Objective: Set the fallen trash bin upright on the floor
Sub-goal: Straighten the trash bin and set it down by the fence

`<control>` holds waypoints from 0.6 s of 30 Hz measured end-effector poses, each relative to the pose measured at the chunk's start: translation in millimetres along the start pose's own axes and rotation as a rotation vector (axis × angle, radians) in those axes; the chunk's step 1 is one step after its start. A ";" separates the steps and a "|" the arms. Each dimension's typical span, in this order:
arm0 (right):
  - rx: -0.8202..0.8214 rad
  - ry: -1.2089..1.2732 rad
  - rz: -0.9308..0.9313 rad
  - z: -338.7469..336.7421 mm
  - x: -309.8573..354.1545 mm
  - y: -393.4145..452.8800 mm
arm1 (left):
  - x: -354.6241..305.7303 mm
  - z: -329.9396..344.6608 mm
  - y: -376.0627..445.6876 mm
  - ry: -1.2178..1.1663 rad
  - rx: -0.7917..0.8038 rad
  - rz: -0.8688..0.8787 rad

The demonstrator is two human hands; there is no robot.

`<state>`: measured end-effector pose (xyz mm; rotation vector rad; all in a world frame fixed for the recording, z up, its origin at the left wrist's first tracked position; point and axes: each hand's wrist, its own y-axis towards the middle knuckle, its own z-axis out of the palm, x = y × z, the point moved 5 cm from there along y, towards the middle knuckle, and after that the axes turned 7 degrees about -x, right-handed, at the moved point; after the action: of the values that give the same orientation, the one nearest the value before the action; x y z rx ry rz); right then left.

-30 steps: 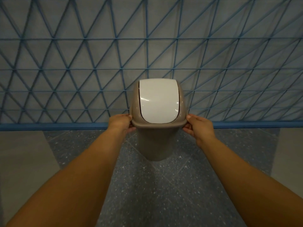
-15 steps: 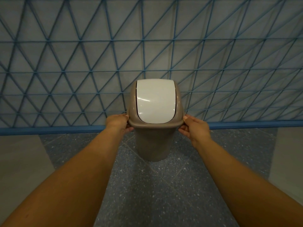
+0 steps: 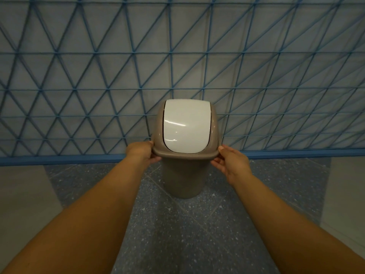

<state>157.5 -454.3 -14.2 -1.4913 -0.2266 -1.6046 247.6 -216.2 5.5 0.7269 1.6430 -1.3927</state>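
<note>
The taupe trash bin (image 3: 182, 175) stands upright on the speckled floor, just in front of the fence. Its white swing flap (image 3: 186, 125) is closed and faces up toward me. My left hand (image 3: 141, 152) holds the left side of the lid's rim, thumb on top and fingers underneath. On the right side of the rim, my right hand (image 3: 232, 165) has its thumb at the edge and its fingers curled below. Both forearms reach in from the bottom corners.
A blue triangular lattice fence (image 3: 98, 89) fills the background, with a blue base rail (image 3: 59, 160) along the floor right behind the bin. Dark speckled floor tiles (image 3: 187, 234) lie below, flanked by paler floor (image 3: 23, 194) on the left and right.
The bin stays upright between my hands. It sits slightly lower and further left in view, and my right hand's fingers have loosened a little at the rim.
</note>
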 end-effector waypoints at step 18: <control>-0.039 -0.039 0.006 -4.1 8.5 11.5 | 11.0 3.9 -6.2 -0.101 0.033 -0.025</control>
<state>163.8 -467.6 -12.7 -1.5524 -0.2142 -1.5843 238.0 -222.2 -1.2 0.6465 1.5587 -1.4538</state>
